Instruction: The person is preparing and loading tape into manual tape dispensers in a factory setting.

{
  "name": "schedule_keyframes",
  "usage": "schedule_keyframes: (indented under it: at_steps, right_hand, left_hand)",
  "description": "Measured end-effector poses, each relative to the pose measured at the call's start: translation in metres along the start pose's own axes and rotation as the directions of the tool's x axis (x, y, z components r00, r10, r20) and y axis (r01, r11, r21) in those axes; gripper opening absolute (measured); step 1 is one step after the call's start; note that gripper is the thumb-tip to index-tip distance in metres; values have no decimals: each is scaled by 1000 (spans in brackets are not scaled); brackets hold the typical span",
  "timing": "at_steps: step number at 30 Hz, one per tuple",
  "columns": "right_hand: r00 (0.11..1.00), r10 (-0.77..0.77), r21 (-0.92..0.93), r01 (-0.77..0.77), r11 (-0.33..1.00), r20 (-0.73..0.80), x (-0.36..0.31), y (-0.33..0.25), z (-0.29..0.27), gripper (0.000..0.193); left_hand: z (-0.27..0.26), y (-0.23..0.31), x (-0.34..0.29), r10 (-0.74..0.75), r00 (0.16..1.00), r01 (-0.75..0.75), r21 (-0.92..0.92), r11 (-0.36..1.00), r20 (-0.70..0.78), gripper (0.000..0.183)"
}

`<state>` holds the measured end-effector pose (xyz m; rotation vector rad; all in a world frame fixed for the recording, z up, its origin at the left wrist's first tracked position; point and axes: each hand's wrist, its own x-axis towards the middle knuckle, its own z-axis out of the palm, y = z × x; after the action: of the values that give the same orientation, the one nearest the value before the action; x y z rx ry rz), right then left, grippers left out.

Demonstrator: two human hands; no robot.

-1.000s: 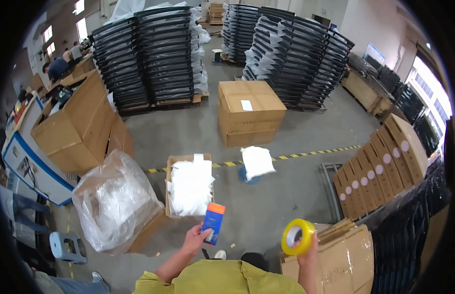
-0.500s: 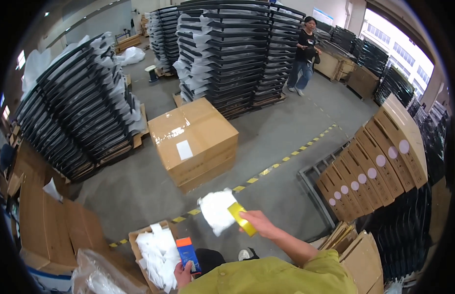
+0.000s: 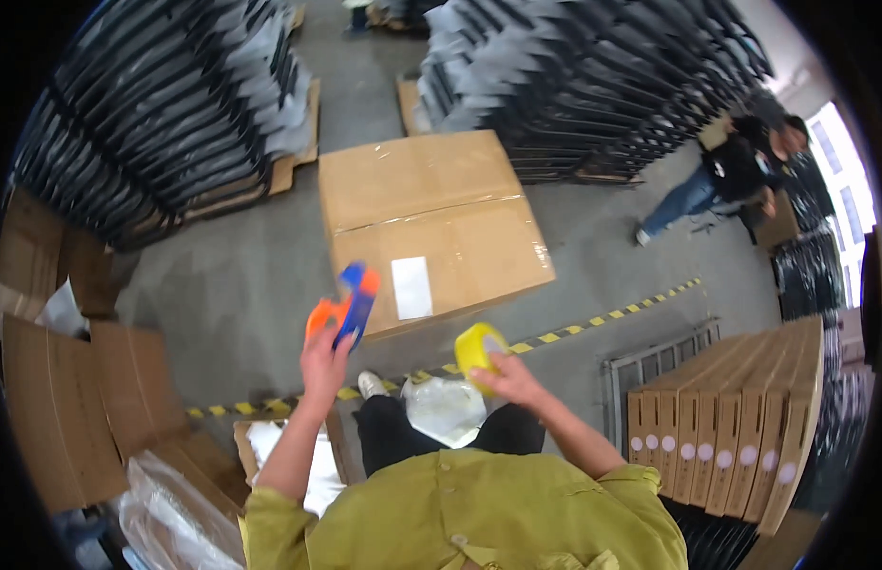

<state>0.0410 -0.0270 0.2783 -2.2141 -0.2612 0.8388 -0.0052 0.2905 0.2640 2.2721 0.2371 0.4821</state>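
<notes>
A blue and orange tape dispenser (image 3: 360, 309) is in my left hand (image 3: 323, 366), raised in front of the large cardboard carton (image 3: 441, 185). The fingers are wrapped round it, slightly smeared by motion. In my right hand (image 3: 509, 377) I grip a roll of yellow tape (image 3: 473, 351) by its side, its pale core partly showing. The roll is near the carton's front right part and apart from the dispenser. A white paper label (image 3: 412, 288) lies on the carton, across whose top runs a seam with shiny tape. Below the roll, between my legs, is a white plastic-looking bundle (image 3: 445, 412).
Tall stacks of black frames with white wrapping (image 3: 203, 104) stand beyond the carton. A row of flat brown boxes (image 3: 717, 427) leans at the right by a grey metal rack (image 3: 617, 380). An open box of white paper (image 3: 322, 475) sits lower left. Someone (image 3: 712, 180) bends at far right.
My left hand has lifted the tape dispenser from beside the box of white paper up toward the carton. The yellow roll has turned in my right hand. My view has tilted down; the person now bends.
</notes>
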Motion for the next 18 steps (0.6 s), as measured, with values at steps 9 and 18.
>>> schedule_keyframes:
  at_steps: [9,18]
  right_hand:
    - [779,-622,-576,541,613,70,198,28,-86,36]
    - [532,-845,-450,768,456,51,278,81,-96,36]
  left_hand:
    - [141,-52,136,33,999,-43,322,946,34,16]
    - [188,-74,129,171,981,-122,400,908,-88,55]
